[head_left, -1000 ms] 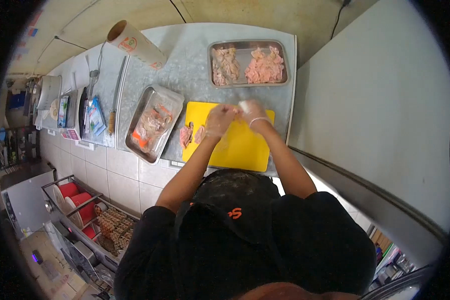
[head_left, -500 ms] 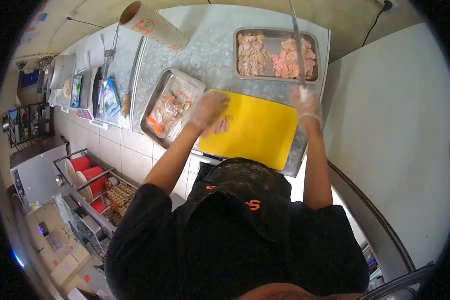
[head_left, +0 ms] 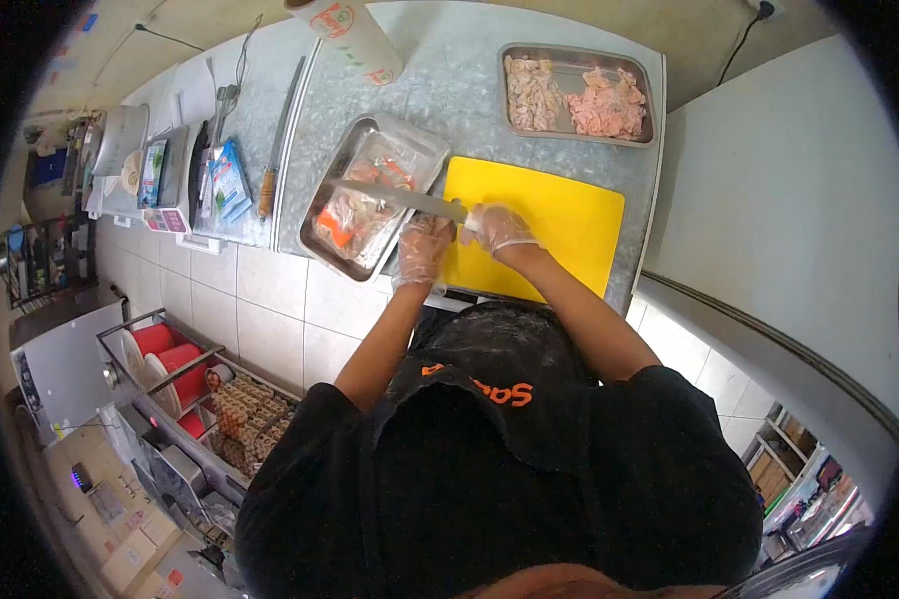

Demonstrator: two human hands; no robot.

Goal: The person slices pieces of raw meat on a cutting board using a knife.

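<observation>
My right hand (head_left: pixel 501 230), in a clear plastic glove, grips a long knife (head_left: pixel 395 198) by its white handle. The blade points left, passing over the steel tray (head_left: pixel 315 232) that holds a plastic bag of raw meat (head_left: pixel 358 212). Just under the blade, my gloved left hand (head_left: pixel 425 250) is closed at the left edge of the yellow cutting board (head_left: pixel 559 220). What its curled fingers hold, if anything, is hidden. No meat shows on the visible part of the board.
At the back right a steel tray (head_left: pixel 561 142) holds two piles of cut raw meat (head_left: pixel 609 105). A paper roll (head_left: pixel 355 40) stands at the back. Left lie a wooden-handled tool (head_left: pixel 268 190), a blue packet (head_left: pixel 230 185) and a scale (head_left: pixel 167 222).
My right hand has swung the knife from upright at the right to lying leftward over the board's edge. My left hand has moved down. The meat scraps on the board are out of sight.
</observation>
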